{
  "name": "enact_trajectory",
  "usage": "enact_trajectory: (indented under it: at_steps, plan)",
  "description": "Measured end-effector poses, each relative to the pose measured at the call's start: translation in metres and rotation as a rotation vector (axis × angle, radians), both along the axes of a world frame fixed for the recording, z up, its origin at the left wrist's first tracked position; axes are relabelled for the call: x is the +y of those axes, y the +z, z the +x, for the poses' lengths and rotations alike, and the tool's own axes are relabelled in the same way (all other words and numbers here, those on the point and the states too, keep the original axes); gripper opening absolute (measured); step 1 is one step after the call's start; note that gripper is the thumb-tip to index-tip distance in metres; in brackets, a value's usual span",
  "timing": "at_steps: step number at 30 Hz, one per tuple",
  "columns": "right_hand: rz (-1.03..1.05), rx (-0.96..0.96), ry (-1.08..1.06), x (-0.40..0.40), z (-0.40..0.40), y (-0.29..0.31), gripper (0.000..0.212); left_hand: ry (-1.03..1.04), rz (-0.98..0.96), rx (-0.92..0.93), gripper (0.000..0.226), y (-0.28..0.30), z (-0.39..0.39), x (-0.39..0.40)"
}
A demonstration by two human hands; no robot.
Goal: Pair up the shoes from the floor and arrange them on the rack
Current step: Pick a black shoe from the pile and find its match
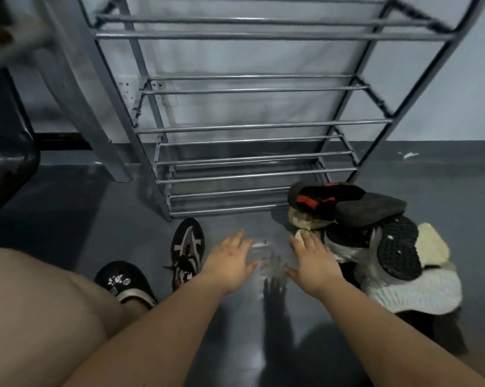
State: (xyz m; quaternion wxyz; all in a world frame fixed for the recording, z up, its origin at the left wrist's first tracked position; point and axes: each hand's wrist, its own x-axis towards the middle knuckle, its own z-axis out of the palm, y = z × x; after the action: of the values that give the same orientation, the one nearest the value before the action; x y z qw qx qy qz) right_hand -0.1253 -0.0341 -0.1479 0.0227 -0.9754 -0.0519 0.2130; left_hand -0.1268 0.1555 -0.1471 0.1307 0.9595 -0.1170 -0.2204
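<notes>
Both hands reached out over the dark floor (68, 219), the left hand (230, 263) and the right hand (312, 262) each flat with fingers spread, holding nothing. A black patterned sneaker (187, 251) lay just left of the left hand, while a heap of shoes (375, 238) sat beside the right hand. The grey metal rack (247, 127) stood behind them against the wall, its bars bare.

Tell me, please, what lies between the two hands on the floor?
Between the left hand and right hand, the head view shows only bare grey floor, scuffed and faintly glossy; no shoe lies there.
</notes>
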Motion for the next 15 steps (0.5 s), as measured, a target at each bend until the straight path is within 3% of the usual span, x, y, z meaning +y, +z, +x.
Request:
enact_trajectory:
  at_steps: [6, 15]
  plan:
    - [-0.002, -0.082, -0.155, -0.075, -0.026, 0.019, 0.076, -0.204, 0.04, -0.049, 0.061, 0.014, -0.007, -0.048]
    - [0.026, -0.159, -0.483, -0.157, -0.048, 0.008, 0.072, -0.271, 0.083, -0.039, 0.066, 0.023, 0.01, -0.093]
